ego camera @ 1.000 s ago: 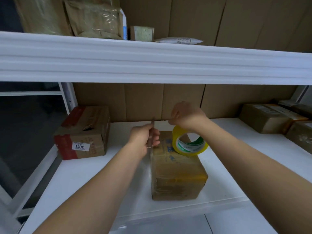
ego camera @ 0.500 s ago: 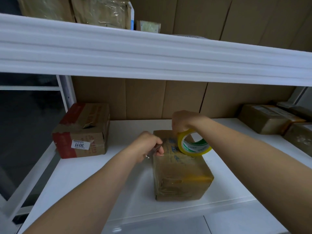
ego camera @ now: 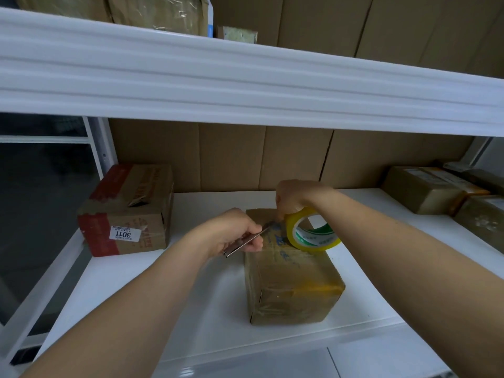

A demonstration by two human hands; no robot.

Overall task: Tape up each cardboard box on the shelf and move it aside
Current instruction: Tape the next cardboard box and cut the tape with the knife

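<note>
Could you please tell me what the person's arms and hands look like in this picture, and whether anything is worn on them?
Both arms are bare from the bottom edge of the picture to the hands: no sleeves show. The left hand and the right hand wear no gloves, and no watch, bracelet or ring can be seen on the wrists or fingers. No markings show on either arm.

I'm looking into a parcel storeroom or stockroom: white metal shelving [ego camera: 245, 85] backed with plain brown cardboard sheets [ego camera: 231, 156], sealed brown cardboard parcels [ego camera: 425, 189] along the right, a red-and-brown carton bearing a white number sticker [ego camera: 124, 235], and bagged packages [ego camera: 161, 12] stacked above.
</note>
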